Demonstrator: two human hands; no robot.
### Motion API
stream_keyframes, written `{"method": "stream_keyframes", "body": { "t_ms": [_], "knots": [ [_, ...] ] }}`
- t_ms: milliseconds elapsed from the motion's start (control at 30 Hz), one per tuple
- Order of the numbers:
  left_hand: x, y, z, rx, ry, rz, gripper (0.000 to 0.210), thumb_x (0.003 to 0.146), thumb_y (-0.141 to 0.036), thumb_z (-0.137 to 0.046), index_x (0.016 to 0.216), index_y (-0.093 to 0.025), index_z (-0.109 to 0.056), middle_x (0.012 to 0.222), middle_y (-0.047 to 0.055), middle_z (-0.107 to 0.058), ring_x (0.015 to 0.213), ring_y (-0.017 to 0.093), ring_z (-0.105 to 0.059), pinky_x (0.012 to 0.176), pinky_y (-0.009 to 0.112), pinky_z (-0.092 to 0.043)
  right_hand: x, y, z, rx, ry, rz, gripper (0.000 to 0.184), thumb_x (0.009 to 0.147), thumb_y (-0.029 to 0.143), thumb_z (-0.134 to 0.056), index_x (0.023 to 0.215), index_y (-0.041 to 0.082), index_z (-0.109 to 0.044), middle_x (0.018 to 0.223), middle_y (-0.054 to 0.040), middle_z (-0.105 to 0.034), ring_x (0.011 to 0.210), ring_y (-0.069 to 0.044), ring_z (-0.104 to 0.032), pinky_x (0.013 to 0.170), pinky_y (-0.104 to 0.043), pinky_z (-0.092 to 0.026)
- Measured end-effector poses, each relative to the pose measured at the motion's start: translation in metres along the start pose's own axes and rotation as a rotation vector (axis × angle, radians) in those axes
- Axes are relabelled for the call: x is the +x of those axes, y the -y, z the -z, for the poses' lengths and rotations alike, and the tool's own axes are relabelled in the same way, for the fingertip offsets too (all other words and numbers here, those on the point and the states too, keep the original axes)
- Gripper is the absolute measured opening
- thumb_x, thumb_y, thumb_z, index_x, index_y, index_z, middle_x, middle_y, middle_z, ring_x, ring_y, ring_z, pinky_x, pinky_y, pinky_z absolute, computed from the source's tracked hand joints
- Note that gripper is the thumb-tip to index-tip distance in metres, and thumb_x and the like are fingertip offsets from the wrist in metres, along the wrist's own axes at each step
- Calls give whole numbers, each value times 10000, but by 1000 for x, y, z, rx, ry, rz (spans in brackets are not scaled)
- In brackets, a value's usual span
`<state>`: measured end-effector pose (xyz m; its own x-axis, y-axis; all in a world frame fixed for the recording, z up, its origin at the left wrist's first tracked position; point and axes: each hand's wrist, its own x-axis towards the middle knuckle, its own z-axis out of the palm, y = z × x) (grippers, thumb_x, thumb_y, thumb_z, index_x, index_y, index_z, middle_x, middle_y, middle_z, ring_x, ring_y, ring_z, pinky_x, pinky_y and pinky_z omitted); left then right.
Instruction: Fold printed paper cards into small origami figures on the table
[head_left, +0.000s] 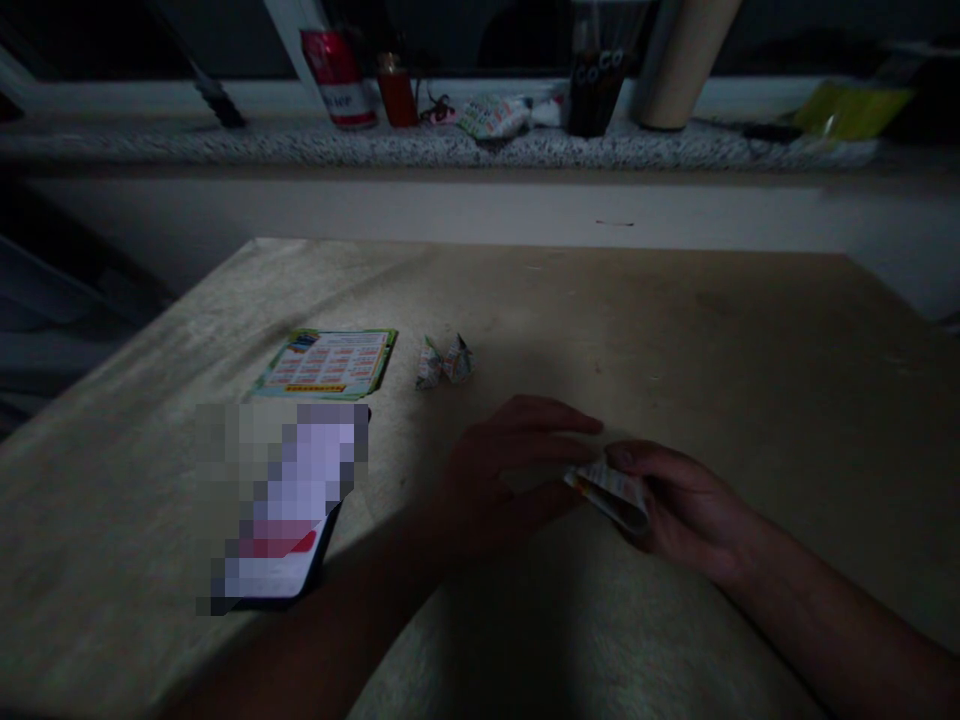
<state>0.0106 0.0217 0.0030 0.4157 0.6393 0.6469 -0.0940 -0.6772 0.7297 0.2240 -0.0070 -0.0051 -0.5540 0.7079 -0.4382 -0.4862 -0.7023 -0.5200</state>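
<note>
A small folded printed paper [611, 490] is pinched between the thumb and fingers of my right hand [690, 505]. Its layers part slightly along the lower edge. My left hand [502, 465] reaches over from the left with its fingers stretched out and apart. The fingertips are close to the paper's left corner; in the dim light I cannot tell whether they touch it. Beyond my left hand, a folded paper shape [445, 362] with pointed tips stands on the table. To its left lies a stack of printed sheets [326, 362] with green edges.
A phone [300, 510] with a lit, blurred screen lies left on the table [712, 340]. Along the windowsill [262, 148] stand a red can [339, 80], a small orange bottle [397, 92], a crumpled wrapper [493, 117], a dark drink cup [596, 85] and a tan cylinder [686, 70].
</note>
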Motion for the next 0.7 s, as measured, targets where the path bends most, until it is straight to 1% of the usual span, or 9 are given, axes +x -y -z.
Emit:
{"method": "stream_keyframes", "body": {
  "t_ms": [67,133,200,300,333,400,533,633,700],
  "knots": [
    [2,-3,0,-4,-3,-44,150,899,-218,-732,1039,-198,-780,975,97,-787,974,213,-717,871,359,-587,0,-3,0,-18,16,-49,219,748,320,-830,689,125,-748,519,-6,-692,375,-103,-616,394,-183,-557],
    [2,-5,0,-10,-47,31,99,897,-212,-732,975,-189,-789,875,77,-778,882,199,-720,795,328,-589,0,-5,-2,-131,4,17,272,778,382,-815,702,128,-753,557,-18,-704,401,-115,-626,422,-223,-583],
    [0,-8,0,-18,-103,180,53,870,-202,-758,908,-183,-791,838,60,-760,806,178,-710,731,296,-571,0,-7,-5,-341,-78,245,275,817,413,-798,755,146,-775,648,-26,-737,509,-109,-667,526,-203,-600],
    [-3,-12,-2,-43,-134,389,48,848,-205,-773,835,-162,-790,788,44,-735,720,147,-680,661,258,-531,-5,-7,-8,-655,-228,664,154,894,354,-748,910,213,-807,800,-17,-776,699,-89,-701,653,-137,-564],
    [-3,-13,-3,-52,-125,428,62,847,-208,-770,824,-153,-789,768,41,-728,700,140,-672,647,249,-520,-7,-7,-8,-732,-251,766,119,909,320,-733,959,241,-806,842,-12,-784,737,-91,-705,669,-138,-559],
    [-4,-15,-6,-63,-98,471,97,848,-214,-760,797,-135,-781,739,38,-718,676,131,-660,633,237,-506,-10,-6,-10,-850,-245,899,125,904,249,-731,1006,274,-798,896,-7,-791,777,-108,-718,680,-163,-566],
    [-4,-15,-12,-50,-65,484,132,844,-227,-754,762,-125,-765,716,36,-717,657,122,-652,627,223,-495,-12,-6,-11,-944,-190,1027,172,856,122,-737,945,261,-786,843,-2,-774,729,-120,-713,631,-191,-568],
    [-4,-14,-14,-38,-66,482,111,839,-238,-759,778,-145,-762,723,23,-729,663,120,-663,641,218,-508,-11,-5,-13,-965,-202,1055,168,844,92,-729,905,240,-780,778,-5,-751,678,-124,-697,600,-207,-562],
    [-5,-13,-14,-34,-96,476,94,829,-249,-763,796,-161,-758,738,19,-742,665,127,-673,631,220,-520,-11,-5,-14,-984,-218,1068,148,847,97,-724,882,229,-780,764,-17,-749,673,-137,-701,595,-226,-562]
  ]
}}
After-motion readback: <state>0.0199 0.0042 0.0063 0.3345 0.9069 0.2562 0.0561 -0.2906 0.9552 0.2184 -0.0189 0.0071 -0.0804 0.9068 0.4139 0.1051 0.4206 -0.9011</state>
